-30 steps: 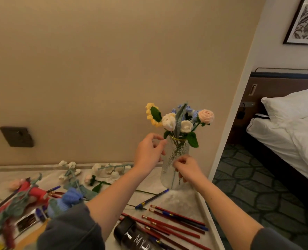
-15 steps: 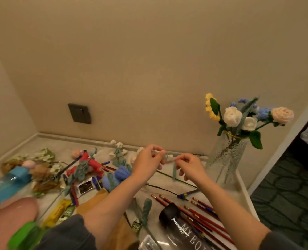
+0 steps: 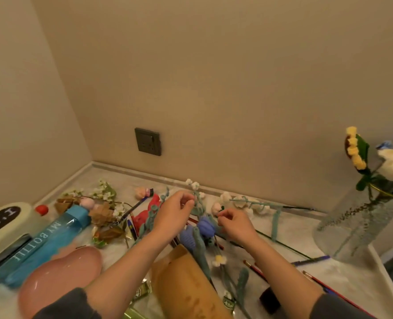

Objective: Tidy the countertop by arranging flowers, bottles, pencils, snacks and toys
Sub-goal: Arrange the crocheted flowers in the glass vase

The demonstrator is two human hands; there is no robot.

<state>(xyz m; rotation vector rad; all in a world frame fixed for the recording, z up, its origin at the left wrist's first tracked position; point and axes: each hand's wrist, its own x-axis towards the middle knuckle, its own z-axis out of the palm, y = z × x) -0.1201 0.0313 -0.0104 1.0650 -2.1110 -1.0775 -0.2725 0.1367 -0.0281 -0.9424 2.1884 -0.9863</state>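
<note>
A: Bottle [image 3: 43, 245] lies far left on the desk [image 3: 356, 279]; and the left hand [image 3: 174, 212]?
B: It pinches a white-flowered sprig [image 3: 195, 186] above the clutter. The right hand [image 3: 234, 223] curls just beside, its hold unclear. Vase [image 3: 356, 224] stands far right.

1. The vase [image 3: 356, 226] and its bouquet run off the right edge, so only part of the white rose [image 3: 392, 165] shows.
2. The cream case [image 3: 4, 223] is cut by the left edge.
3. A blurred pink shape [image 3: 59, 279] partly covers the blue bottle [image 3: 41, 245].
4. Left grip [image 3: 172, 215]: the fingers curl beside a white-flowered stem [image 3: 196, 194], but contact is unclear.
5. Right grip [image 3: 236, 225]: what the curled fingers hold cannot be told.
6. A dark object [image 3: 269, 300] is partly hidden behind the right forearm.
</note>
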